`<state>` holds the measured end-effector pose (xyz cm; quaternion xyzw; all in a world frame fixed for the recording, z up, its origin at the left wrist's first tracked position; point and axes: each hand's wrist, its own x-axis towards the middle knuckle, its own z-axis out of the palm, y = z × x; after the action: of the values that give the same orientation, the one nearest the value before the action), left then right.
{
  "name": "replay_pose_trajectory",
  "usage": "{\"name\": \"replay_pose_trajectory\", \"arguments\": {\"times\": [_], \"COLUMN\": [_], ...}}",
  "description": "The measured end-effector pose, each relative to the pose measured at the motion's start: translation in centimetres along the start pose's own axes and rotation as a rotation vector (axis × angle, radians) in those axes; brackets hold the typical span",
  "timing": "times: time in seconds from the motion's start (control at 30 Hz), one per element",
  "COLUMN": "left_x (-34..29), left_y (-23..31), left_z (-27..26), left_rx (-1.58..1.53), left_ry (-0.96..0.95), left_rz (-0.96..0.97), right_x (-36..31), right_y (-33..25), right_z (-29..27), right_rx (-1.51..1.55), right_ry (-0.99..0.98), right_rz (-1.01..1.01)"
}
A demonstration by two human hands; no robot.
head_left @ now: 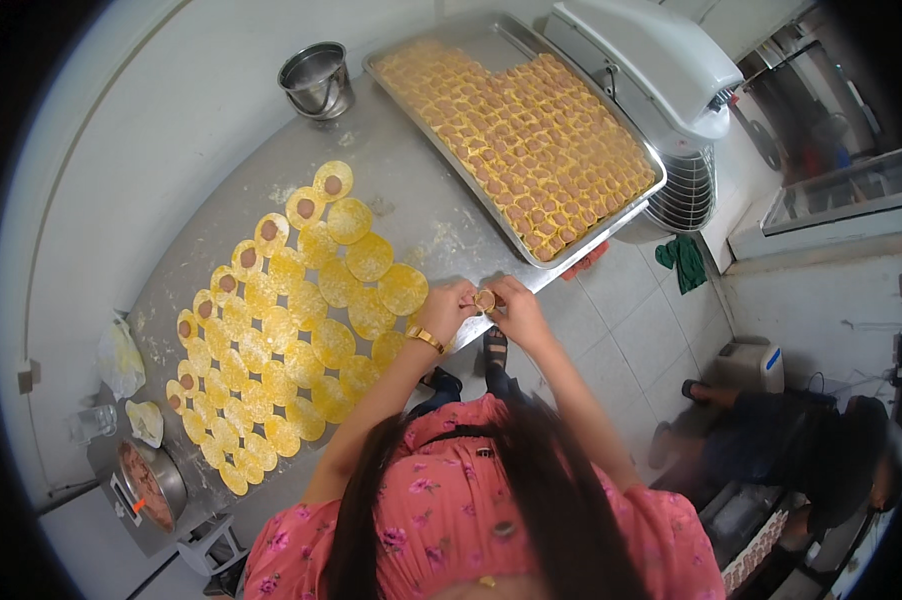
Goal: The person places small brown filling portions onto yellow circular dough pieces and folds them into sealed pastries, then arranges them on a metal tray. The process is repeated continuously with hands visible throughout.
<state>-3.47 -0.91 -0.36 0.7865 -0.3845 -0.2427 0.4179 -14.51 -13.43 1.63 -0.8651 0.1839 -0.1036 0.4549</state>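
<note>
Between my two hands, over the table's front edge, is a small dumpling [484, 300] with a yellow wrapper around brownish-pink filling. My left hand [448, 307], with a gold watch at the wrist, pinches its left side. Fingers of my right hand [516, 308] close on its right side. Left of my hands, round yellow dough wrappers [301, 310] lie in rows on the steel table; those along the far left row carry a dab of filling [269, 230]. A large metal tray [451, 165] beyond my hands holds many finished dumplings [556, 140] packed closely.
A metal bucket [316, 80] stands at the back of the table [401, 150]. At the far left end sit a bowl of meat filling [151, 485] and a plastic bag [121, 358]. A mixer [651, 60] stands behind the tray. Another person [771, 440] is at the lower right.
</note>
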Motion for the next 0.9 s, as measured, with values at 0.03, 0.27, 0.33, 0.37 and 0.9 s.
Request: {"name": "replay_pose_trajectory", "arguments": {"times": [0.03, 0.27, 0.33, 0.37, 0.9], "left_x": [0.2, 0.2, 0.5, 0.6, 1.1], "left_y": [0.7, 0.7, 0.2, 0.0, -0.1], "left_z": [-0.1, -0.5, -0.1, 0.1, 0.0], "left_rx": [0.03, 0.039, 0.007, -0.008, -0.084], "left_ry": [-0.011, 0.053, -0.043, -0.091, -0.02], "left_rz": [-0.006, 0.123, 0.059, 0.027, 0.068], "right_x": [0.0, 0.1, 0.0, 0.0, 0.4], "right_y": [0.0, -1.5, -1.5, -0.8, 0.1], "right_z": [0.1, -0.3, -0.1, 0.5, 1.0], "right_rx": [-0.033, -0.156, -0.147, -0.144, -0.079], "right_ry": [0.022, 0.072, 0.042, 0.037, 0.212], "right_rz": [-0.008, 0.007, 0.075, 0.082, -0.029]}}
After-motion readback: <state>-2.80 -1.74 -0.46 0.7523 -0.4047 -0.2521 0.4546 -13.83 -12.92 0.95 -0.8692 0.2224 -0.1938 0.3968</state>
